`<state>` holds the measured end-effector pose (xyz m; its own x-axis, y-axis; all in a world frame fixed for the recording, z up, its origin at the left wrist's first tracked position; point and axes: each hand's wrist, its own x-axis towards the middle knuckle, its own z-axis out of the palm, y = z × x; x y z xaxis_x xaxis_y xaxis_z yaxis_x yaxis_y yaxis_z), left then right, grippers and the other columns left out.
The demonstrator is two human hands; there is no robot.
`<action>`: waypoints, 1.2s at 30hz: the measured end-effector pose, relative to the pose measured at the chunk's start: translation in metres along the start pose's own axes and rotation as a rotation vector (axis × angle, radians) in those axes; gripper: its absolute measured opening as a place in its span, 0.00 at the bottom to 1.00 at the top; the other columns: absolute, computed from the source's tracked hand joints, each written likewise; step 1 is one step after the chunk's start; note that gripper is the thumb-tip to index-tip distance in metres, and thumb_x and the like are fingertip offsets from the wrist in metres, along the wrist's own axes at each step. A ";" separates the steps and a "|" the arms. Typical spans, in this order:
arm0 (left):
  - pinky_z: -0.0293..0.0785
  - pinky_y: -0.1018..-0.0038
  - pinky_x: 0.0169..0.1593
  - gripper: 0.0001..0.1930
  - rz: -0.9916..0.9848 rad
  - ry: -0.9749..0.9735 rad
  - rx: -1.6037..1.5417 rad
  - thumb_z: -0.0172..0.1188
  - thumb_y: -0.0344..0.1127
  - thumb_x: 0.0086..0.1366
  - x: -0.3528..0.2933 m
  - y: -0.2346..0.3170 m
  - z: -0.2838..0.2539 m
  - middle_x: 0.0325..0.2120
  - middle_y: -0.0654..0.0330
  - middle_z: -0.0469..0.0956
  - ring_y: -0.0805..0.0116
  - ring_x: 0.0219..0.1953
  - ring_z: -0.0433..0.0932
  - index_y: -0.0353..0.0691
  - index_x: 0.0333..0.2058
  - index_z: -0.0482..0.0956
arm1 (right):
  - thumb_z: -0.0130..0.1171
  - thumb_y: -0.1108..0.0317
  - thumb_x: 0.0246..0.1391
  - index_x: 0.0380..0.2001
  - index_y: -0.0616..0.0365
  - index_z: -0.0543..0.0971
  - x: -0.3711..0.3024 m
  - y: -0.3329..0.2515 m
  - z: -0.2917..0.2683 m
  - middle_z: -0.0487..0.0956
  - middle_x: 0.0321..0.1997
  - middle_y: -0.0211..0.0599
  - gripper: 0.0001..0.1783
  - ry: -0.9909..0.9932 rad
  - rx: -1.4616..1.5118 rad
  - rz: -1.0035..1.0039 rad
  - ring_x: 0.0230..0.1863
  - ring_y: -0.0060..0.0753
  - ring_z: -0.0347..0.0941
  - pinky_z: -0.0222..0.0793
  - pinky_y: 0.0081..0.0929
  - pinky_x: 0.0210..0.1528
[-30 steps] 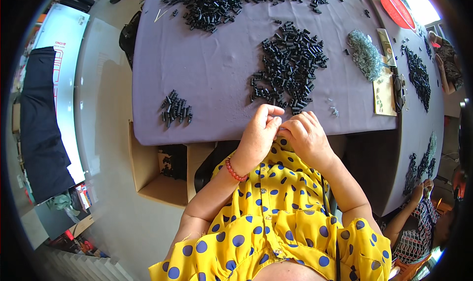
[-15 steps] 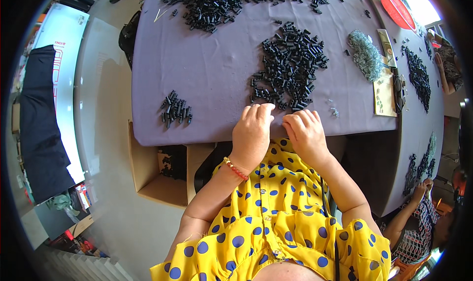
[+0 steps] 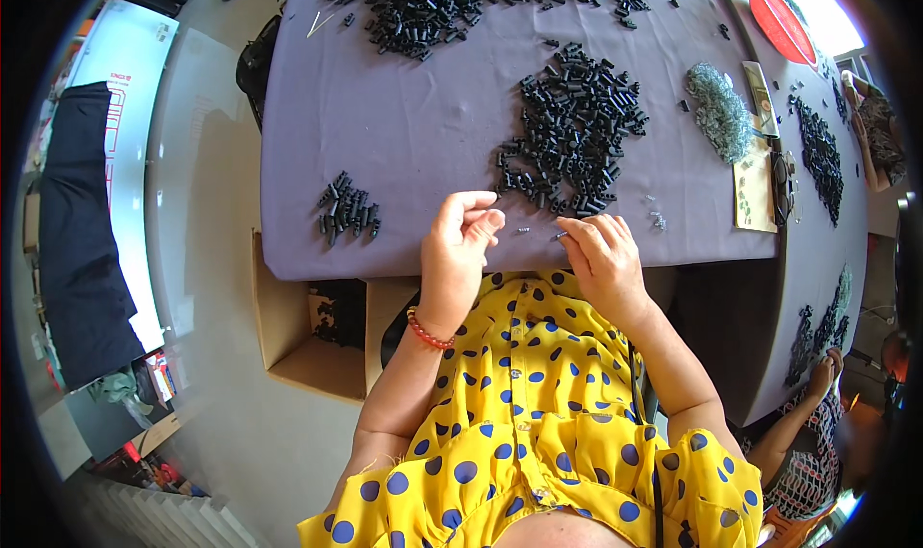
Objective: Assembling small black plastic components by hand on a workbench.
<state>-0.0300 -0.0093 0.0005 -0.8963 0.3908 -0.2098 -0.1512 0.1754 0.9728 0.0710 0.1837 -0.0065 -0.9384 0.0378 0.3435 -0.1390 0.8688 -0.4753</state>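
My left hand [image 3: 460,255], with a red bead bracelet [image 3: 428,331] on its wrist, is by the near left edge of a heap of small black tubular parts [image 3: 572,130]. Its thumb and fingers are apart, and I see nothing between them. Just below the heap, my right hand [image 3: 606,260] pinches a tiny silvery piece [image 3: 560,236] that looks like a small spring. Another small spring [image 3: 522,230] lies on the cloth between my hands. Off to the left sits a small group of black tubular parts [image 3: 346,209].
A larger black heap [image 3: 413,14] spreads along the far side of the grey-covered table [image 3: 385,115]. On the right are a tangle of springs [image 3: 719,115], glasses [image 3: 785,187] and a red basket [image 3: 781,24]. A cardboard box [image 3: 288,346] stands below; other people sit at right.
My left hand has moved left and its fingers have opened away from the right hand. A small spring now shows on the cloth between them. The right hand stays nearly in place.
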 end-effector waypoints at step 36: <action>0.82 0.77 0.48 0.12 -0.257 -0.322 -0.646 0.61 0.26 0.71 -0.004 -0.008 0.012 0.42 0.59 0.81 0.71 0.43 0.83 0.35 0.52 0.77 | 0.62 0.82 0.60 0.48 0.62 0.79 0.028 -0.010 -0.011 0.78 0.40 0.28 0.13 -0.031 0.554 0.192 0.43 0.20 0.74 0.73 0.19 0.46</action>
<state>-0.0197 -0.0014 -0.0074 -0.6491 0.6706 -0.3591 -0.6409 -0.2278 0.7331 0.0499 0.1813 0.0169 -0.9707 0.1472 0.1901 -0.1030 0.4598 -0.8820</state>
